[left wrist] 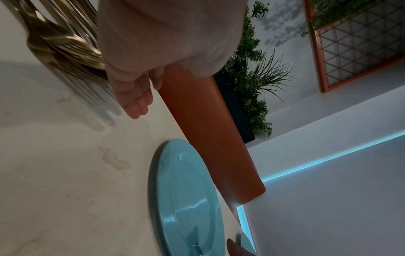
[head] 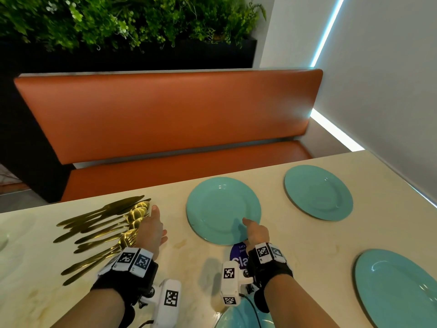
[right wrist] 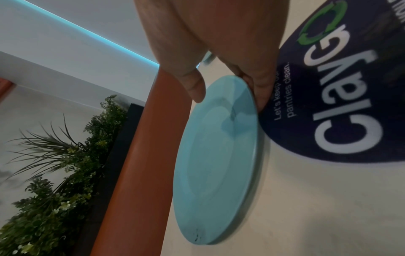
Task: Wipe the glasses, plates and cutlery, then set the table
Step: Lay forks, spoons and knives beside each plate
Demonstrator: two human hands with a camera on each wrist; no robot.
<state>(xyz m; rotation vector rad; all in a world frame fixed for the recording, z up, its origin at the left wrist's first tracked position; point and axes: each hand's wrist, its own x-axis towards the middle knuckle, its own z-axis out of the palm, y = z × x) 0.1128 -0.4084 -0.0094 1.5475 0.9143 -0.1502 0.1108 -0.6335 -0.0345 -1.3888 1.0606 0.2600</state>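
Two forearms reach out over the pale desk (head: 295, 233), both wrists strapped with tagged bands. Right hand (head: 256, 232): thumb lies on top of the near rim of the teal plate (head: 223, 210), fingers tucked under the edge, so the grip pinches the plate; whether the plate is lifted or flat, cannot tell. A dark printed sticker (right wrist: 342, 110) sits on the desk just beside that rim. Left hand (head: 151, 229): fingers straight and together, grip loose, holding nothing, just beside the gold cutlery (head: 101, 230) fanned to its left. More teal plates lie to the right.
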